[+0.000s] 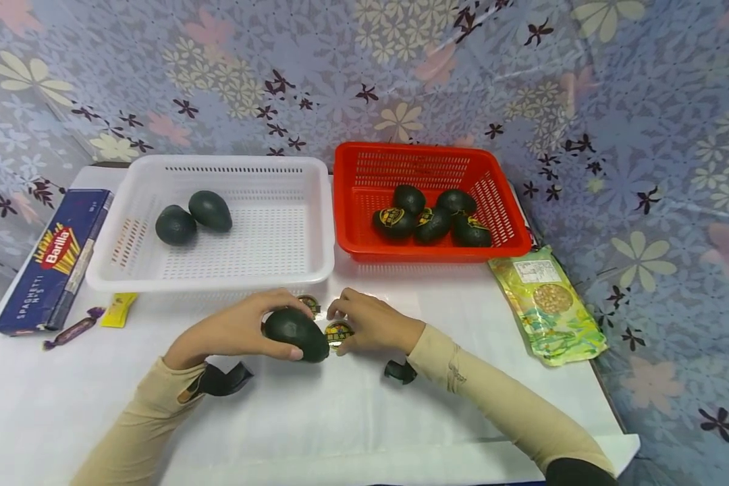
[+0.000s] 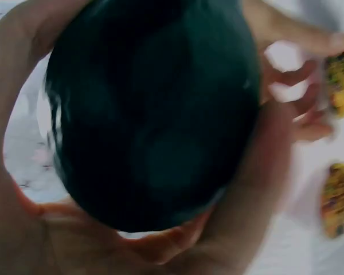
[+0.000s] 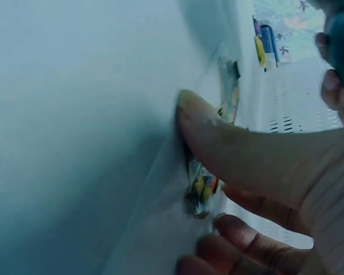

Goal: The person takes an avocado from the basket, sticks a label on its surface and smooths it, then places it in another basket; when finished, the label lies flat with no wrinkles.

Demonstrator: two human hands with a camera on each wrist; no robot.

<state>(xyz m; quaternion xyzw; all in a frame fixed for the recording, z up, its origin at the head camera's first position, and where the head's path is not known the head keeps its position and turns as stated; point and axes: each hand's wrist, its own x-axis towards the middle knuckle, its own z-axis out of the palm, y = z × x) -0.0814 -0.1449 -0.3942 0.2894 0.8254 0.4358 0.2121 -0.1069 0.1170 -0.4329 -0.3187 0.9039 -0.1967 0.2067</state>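
Note:
My left hand (image 1: 243,327) grips a dark green avocado (image 1: 296,334) over the table, thumb on its near side and fingers over the top. The same avocado (image 2: 152,114) fills most of the left wrist view. Just to its right, my right hand (image 1: 373,322) is low over the table with fingers bent and spread from the thumb. Its thumb tip is right at the edge of an oval yellow-and-black sticker (image 1: 339,333), which is partly covered by the hand. Another such sticker (image 1: 308,305) lies behind, near the white basket.
Two avocados (image 1: 194,216) sit in the white basket (image 1: 219,285); several stickered ones (image 1: 433,219) fill part of the red basket (image 1: 431,255). On the left are a spaghetti box (image 1: 55,260), a wrapped candy (image 1: 75,329) and a yellow packet (image 1: 119,310). A green bag (image 1: 549,304) lies right.

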